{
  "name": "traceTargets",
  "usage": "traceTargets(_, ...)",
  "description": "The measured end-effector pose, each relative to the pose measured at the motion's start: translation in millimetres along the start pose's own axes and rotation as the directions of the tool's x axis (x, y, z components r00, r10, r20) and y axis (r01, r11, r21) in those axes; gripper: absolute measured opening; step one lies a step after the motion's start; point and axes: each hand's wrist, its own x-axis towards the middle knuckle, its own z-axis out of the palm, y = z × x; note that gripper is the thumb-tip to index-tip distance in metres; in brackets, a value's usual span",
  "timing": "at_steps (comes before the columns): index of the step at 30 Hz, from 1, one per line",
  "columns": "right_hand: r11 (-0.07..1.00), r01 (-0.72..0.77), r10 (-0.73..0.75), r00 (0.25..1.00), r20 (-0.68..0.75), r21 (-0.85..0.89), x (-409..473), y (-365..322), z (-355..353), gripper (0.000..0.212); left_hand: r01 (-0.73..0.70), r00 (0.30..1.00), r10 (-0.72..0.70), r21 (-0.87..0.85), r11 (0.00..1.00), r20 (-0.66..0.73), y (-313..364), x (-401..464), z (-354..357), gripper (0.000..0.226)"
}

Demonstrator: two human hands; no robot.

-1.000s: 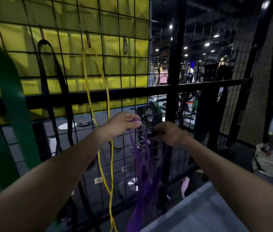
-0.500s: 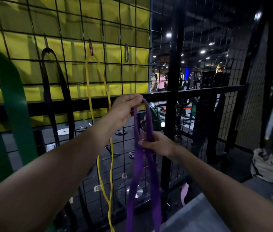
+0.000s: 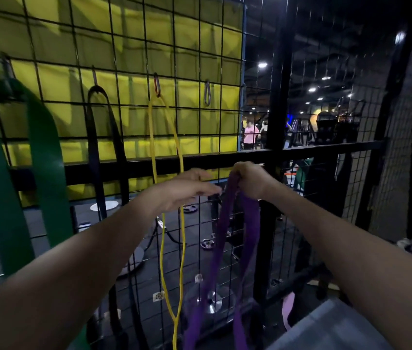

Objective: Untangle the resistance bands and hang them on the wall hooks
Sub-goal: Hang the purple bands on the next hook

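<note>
A purple resistance band hangs down from my right hand, which grips its top loop in front of the wire mesh wall. My left hand is just left of it, fingers stretched toward the band and holding nothing. A thin yellow band hangs from a red carabiner hook. A black band and a wide green band hang from hooks further left. A grey carabiner hook right of the yellow band carries nothing.
A thick black post and a horizontal black rail frame the mesh. Behind it lie weight plates on a dark floor, and a person in pink stands far off. A grey surface sits at lower right.
My right hand has risen to take the top of the purple band. My left hand has let go of that top and dropped slightly to the left. The view has tilted upward.
</note>
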Motion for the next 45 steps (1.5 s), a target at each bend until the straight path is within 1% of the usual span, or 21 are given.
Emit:
traceTargets(2,0.993,0.051,-0.047,0.998,0.042,-0.104,8,-15,4,0.023,-0.026,1.0,0.026,-0.019,0.999,0.015,10,4,3,0.039)
traceTargets(5,0.982,0.095,-0.093,0.995,0.023,-0.162,29,-26,2,0.025,-0.084,0.996,0.083,-0.019,0.996,-0.017,23,13,1,0.022)
traceTargets(8,0.966,0.14,-0.133,0.99,0.048,-0.215,51,-29,-10,0.019,-0.167,0.984,0.169,0.05,0.985,-0.055,33,28,-5,0.024)
traceTargets(10,0.957,0.18,-0.167,0.983,0.073,-0.229,63,-30,-17,0.017,-0.194,0.969,0.206,0.099,0.976,-0.136,38,42,-9,0.027)
traceTargets(13,0.943,0.246,-0.237,0.969,0.064,-0.226,80,-29,-30,0.018,-0.22,0.956,0.234,0.096,0.971,-0.177,52,57,-19,0.023)
traceTargets(15,0.95,0.278,-0.269,0.96,0.079,-0.139,92,-23,-36,0.011,-0.254,0.944,0.267,0.09,0.963,-0.193,63,65,-29,0.015)
traceTargets(16,0.96,0.279,-0.276,0.956,0.097,-0.026,96,-21,-38,0.006,-0.272,0.933,0.289,0.104,0.957,-0.215,68,68,-34,0.012)
traceTargets(17,0.961,0.25,-0.265,0.956,0.129,0.123,101,-19,-41,0.008,-0.286,0.921,0.306,0.118,0.951,-0.241,74,73,-39,0.01)
traceTargets(19,0.904,0.148,-0.246,0.948,0.204,0.402,111,-16,-47,0.009,-0.313,0.895,0.335,0.121,0.942,-0.293,86,83,-47,0.006)
traceTargets(20,0.864,0.106,-0.243,0.944,0.224,0.493,117,-15,-50,0.014,-0.333,0.879,0.35,0.109,0.937,-0.325,90,89,-50,0.007)
traceTargets(23,0.763,0.076,-0.263,0.944,0.201,0.642,139,-14,-57,0.025,-0.38,0.82,0.401,0.134,0.915,-0.408,100,103,-57,0.006)
traceTargets(26,0.72,0.076,-0.286,0.938,0.195,0.69,158,-13,-61,0.028,-0.34,0.736,0.477,0.347,0.874,-0.48,102,115,-63,0.007)
traceTargets(29,0.75,0.067,-0.302,0.92,0.251,0.658,173,-9,-66,0.016,-0.264,0.658,0.569,0.557,0.788,-0.494,105,126,-69,0.012)
traceTargets(31,0.787,0.078,-0.303,0.913,0.273,0.612,182,-7,-70,0.011,-0.217,0.638,0.618,0.663,0.717,-0.459,110,131,-70,0.015)
traceTargets(33,0.802,0.088,-0.306,0.91,0.28,0.591,190,-6,-75,0.01,-0.214,0.63,0.643,0.699,0.682,-0.434,115,133,-71,0.019)
traceTargets(36,0.811,0.1,-0.315,0.905,0.286,0.577,199,-4,-80,0.008,-0.204,0.599,0.656,0.705,0.679,-0.459,118,138,-72,0.023)
traceTargets(38,0.839,0.148,-0.313,0.918,0.242,0.524,203,-4,-81,0.01,-0.178,0.556,0.658,0.701,0.69,-0.507,116,143,-72,0.021)
traceTargets(40,0.866,0.216,-0.302,0.945,0.127,0.451,208,-9,-79,0.013,-0.137,0.494,0.657,0.695,0.706,-0.57,116,147,-75,0.02)
traceTargets(42,0.854,0.248,-0.277,0.961,-0.004,0.457,215,-16,-78,0.02,-0.146,0.44,0.634,0.647,0.749,-0.635,118,150,-80,0.02)
traceTargets(43,0.845,0.26,-0.262,0.963,-0.061,0.467,219,-18,-77,0.022,-0.161,0.423,0.615,0.613,0.774,-0.666,120,151,-83,0.02)
traceTargets(45,0.876,0.285,-0.251,0.958,-0.135,0.39,228,-21,-74,0.026,-0.179,0.413,0.584,0.566,0.805,-0.699,125,151,-87,0.02)
